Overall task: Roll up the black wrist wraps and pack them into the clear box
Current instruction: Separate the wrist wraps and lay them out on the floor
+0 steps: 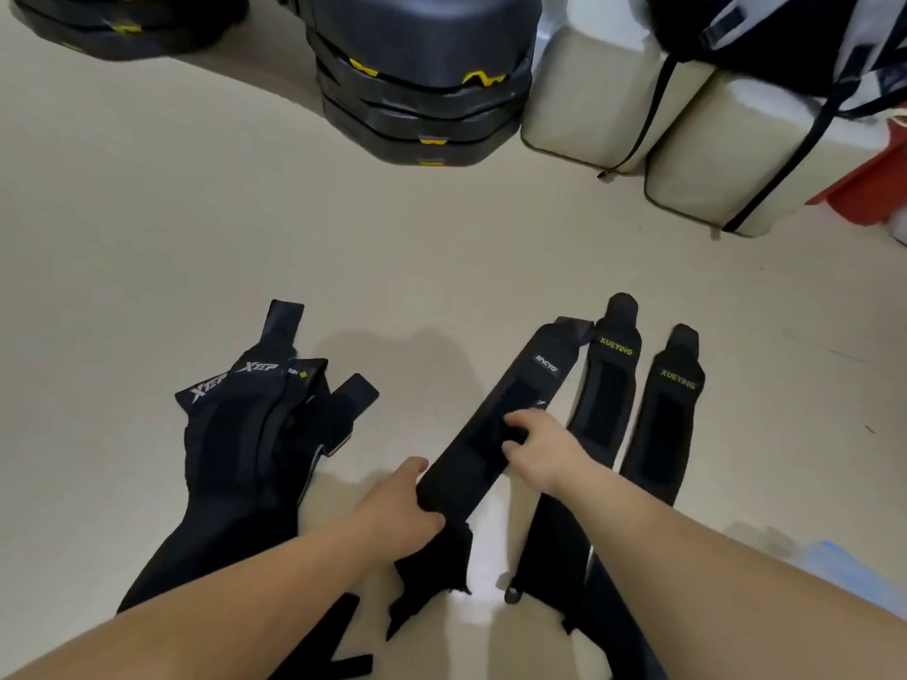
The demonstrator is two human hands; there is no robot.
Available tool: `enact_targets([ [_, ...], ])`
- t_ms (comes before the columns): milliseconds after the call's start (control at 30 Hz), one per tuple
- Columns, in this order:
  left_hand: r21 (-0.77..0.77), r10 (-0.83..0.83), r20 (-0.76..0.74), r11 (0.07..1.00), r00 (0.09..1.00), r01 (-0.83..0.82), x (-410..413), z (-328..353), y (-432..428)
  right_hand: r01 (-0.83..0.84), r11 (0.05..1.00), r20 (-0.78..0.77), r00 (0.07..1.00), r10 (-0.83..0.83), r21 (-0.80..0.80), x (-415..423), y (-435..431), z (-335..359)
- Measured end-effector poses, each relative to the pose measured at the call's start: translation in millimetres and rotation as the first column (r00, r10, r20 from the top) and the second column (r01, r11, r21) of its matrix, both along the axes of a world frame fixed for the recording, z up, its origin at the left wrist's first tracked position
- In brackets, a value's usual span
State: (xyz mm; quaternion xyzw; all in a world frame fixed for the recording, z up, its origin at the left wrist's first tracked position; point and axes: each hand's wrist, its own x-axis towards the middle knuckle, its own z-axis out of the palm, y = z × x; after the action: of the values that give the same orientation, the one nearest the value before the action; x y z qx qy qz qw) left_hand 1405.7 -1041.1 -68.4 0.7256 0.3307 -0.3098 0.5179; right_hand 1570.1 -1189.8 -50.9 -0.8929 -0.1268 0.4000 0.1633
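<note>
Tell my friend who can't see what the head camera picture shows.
The left hand grips the near end of a long black wrist wrap on a pale floor, and the right hand pinches its middle. Two XUEYING wraps lie to its right, a pile of XTEP wraps to its left.

The wrist wraps (pixel 495 429) under my hands are matt black woven cloth. The floor (pixel 441 238) is smooth and pale. At upper centre, stacked cases (pixel 422 66) look like matt dark plastic.
</note>
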Motion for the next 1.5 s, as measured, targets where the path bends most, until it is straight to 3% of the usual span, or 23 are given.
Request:
enact_targets([
  [133,0.009,0.024,-0.006,1.000,1.000,-0.024,-18,-16,-7,-0.067,0.996,-0.178,0.983,0.054,-0.064,-19,12,-8],
  [200,0.032,0.022,0.019,0.999,1.000,-0.023,-21,-20,-8,-0.097,0.989,-0.196,0.978,0.074,-0.114,-21,14,-10],
  [300,0.048,0.010,0.086,0.999,0.996,-0.014,-11,-15,-6,-0.209,0.931,-0.084,0.978,0.192,-0.300,-16,17,-10],
  [467,0.073,-0.022,0.114,0.997,0.993,0.014,9,-9,-1,-0.146,0.880,0.019,0.985,0.173,-0.453,-8,7,-8],
  [600,0.168,-0.245,0.071,0.959,0.967,0.231,-15,-17,-7,-0.178,0.906,0.192,0.944,0.267,-0.385,-19,3,-7],
  [667,0.183,-0.214,0.070,0.963,0.974,0.198,-29,-24,-8,-0.303,0.896,0.201,0.904,0.378,-0.325,-29,8,-7],
  [733,0.197,-0.160,0.071,0.970,0.985,0.143,-32,-28,-8,-0.380,0.878,0.101,0.900,0.423,-0.290,-40,14,-10],
  [900,0.163,-0.080,0.132,0.985,0.988,0.058,-21,-25,-15,-0.334,0.900,0.053,0.931,0.362,-0.282,-40,14,-12],
  [1067,0.129,-0.116,0.167,0.987,0.979,0.095,-21,-16,-18,-0.324,0.879,0.094,0.921,0.378,-0.351,-30,9,-7],
  [1200,0.246,-0.013,0.276,0.968,0.961,-0.057,-20,-5,22,-0.330,0.906,0.162,0.911,0.379,-0.263,-28,32,0],
  [1300,0.332,0.141,0.398,0.899,0.906,-0.286,-23,7,69,-0.225,0.971,0.147,0.961,0.235,-0.084,-31,72,6],
  [1400,0.365,0.258,0.500,0.803,0.827,-0.471,-33,19,105,-0.041,0.986,0.025,0.999,0.038,0.159,-41,118,15],
  [1500,0.387,0.355,0.573,0.677,0.738,-0.626,-46,25,139,0.181,0.929,-0.163,0.977,-0.134,0.322,-58,153,23],
])
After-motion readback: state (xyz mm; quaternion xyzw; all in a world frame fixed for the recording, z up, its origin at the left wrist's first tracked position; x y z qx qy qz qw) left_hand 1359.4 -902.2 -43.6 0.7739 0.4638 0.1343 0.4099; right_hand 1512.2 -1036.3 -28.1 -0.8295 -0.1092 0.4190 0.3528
